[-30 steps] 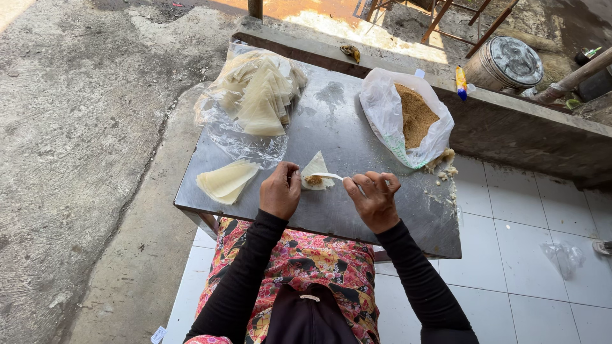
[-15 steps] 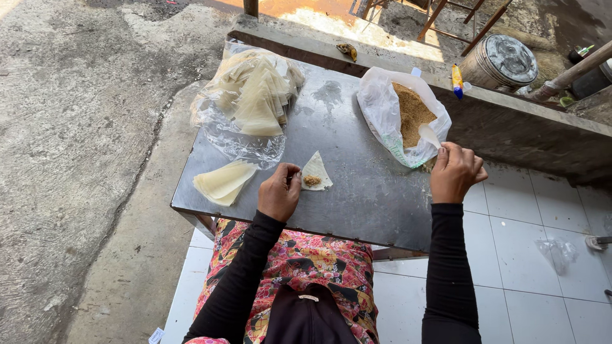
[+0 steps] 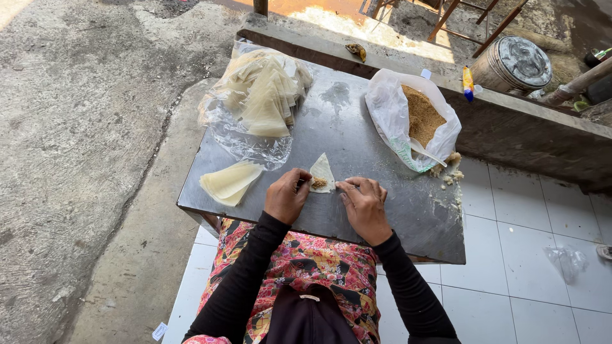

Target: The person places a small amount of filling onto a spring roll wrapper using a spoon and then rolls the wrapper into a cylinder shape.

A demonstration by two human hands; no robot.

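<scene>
On the left of the metal table, a small stack of pale, thin, wedge-shaped wrappers lies flat near the front edge. Behind it a crumpled clear plastic bag holds a larger heap of the same sheets; how many lie in it is hard to tell through the glare of the film. At the front middle, the left hand has its fingers curled down onto the left edge of a single triangular wrapper, pinching it against the table, so that corner is hidden. A small mound of crumbly brown filling sits on the wrapper's lower part. The right hand rests just beside it, fingers bent and fingertips touching the wrapper's right corner. Farther right, a white plastic bag lies open, showing coarse brown filling and a spoon, its bowl buried. Loose crumbs lie beside the bag.
</scene>
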